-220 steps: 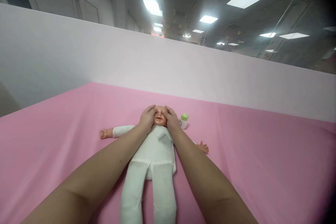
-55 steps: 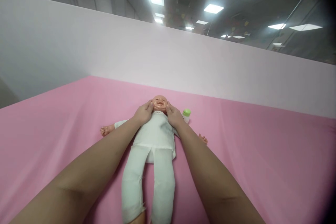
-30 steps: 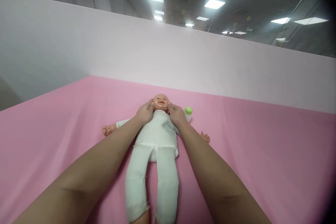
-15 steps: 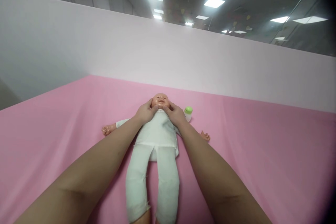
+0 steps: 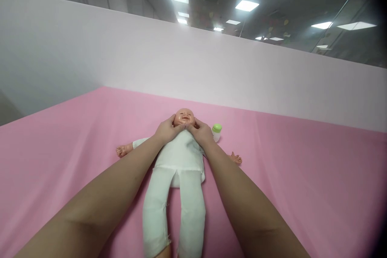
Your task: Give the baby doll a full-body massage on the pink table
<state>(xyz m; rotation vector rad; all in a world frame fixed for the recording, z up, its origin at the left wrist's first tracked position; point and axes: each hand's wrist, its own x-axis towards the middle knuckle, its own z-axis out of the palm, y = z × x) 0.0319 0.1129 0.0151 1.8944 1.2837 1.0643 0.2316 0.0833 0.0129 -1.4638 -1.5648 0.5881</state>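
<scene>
A baby doll (image 5: 181, 153) with a white cloth body lies on its back, its arms spread and its head away from me. My left hand (image 5: 168, 129) cups the left side of its head and jaw, fingers wrapped behind. On the opposite side my right hand (image 5: 202, 130) holds the head in the same way. Both thumbs nearly meet just below the chin, at the neck. The fingertips are partly hidden behind the head. Just beyond my right wrist stands a small translucent bottle with a green cap (image 5: 217, 132).
Under the doll is a pink sheet (image 5: 290, 177) with soft folds. A pale upright panel (image 5: 193, 64) borders it at the back and left. Beyond the panel are a glass surface with bright ceiling lights and a door.
My thumbs have slid inward and down from the doll's lower cheeks to below its chin, nearly touching each other. The hands still hold the head; the bottle stays in place.
</scene>
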